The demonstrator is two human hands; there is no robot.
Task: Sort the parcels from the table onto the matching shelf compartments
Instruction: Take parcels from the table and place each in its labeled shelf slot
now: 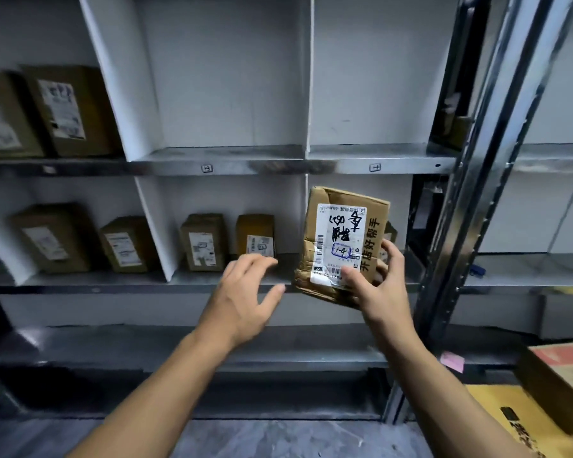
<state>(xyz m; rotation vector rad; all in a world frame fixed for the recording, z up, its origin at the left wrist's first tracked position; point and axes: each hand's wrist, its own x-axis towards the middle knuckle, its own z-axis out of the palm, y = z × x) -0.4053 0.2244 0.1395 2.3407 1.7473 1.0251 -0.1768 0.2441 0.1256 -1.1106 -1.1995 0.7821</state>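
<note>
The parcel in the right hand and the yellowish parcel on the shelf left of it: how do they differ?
The held parcel is crumpled and tilted, gripped by the right hand; the yellowish parcel stands upright on the shelf, smooth. The held parcel's label is large with handwriting; the yellowish parcel's is small, low on its face. Both are cardboard with white labels.

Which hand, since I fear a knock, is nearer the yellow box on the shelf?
Left. The left hand hovers just below the yellow box; the right hand grips a parcel farther right.
</note>
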